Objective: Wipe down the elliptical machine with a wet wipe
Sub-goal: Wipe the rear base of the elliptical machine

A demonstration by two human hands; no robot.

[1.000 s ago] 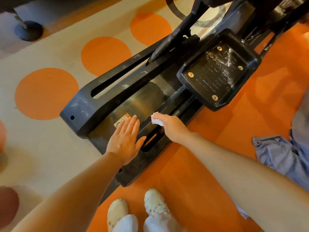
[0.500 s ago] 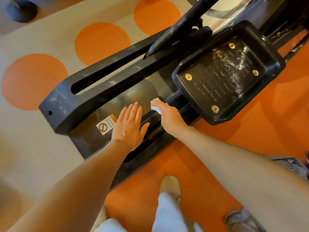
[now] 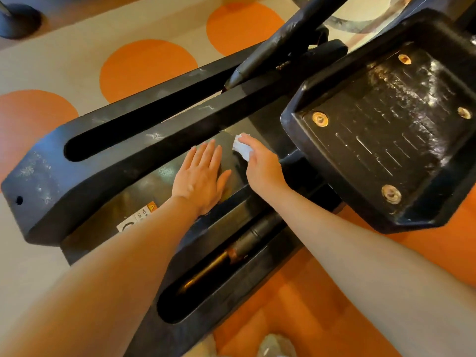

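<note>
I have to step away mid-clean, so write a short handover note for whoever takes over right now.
Left hand: flat, fingers straight, resting on the glossy centre panel of the elliptical's base.
Right hand: pinches the white wet wipe against that panel's far end.
Done: cannot tell how much has been wiped.
Left: foot pedal shows pale smudges; the outer rail looks dusty.

Floor's beige with big orange circles running from nine o'clock up to twelve; solid orange flooring fills four through six. A dark round stand base sits at eleven.
</note>
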